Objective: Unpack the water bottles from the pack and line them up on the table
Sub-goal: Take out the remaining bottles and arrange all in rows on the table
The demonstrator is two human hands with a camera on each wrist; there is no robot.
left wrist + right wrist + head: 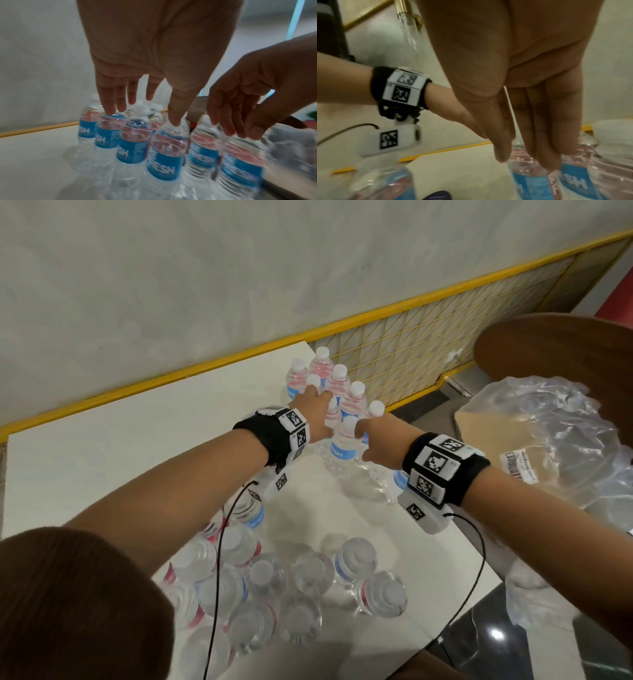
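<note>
Several clear water bottles with blue and red labels and white caps stand upright in a tight group [339, 385] at the far right of the white table [137, 460]. Both my hands reach into that group. My left hand [318, 409] has straight fingers; its fingertips [113, 108] and thumb rest on bottle shoulders [166, 146]. My right hand [368, 440] hangs just right of it, fingers straight and together [544, 155], touching the nearest bottle [537, 181]. Neither hand grips a bottle. Another cluster of bottles [291, 580] stands near me.
Crumpled clear plastic wrap [555, 440] lies over a cardboard box [479, 422] to the right, off the table. A round brown wooden surface [565, 347] sits behind it. A yellow-framed wire grid [445, 337] leans on the wall. Wrist cables hang over the near bottles.
</note>
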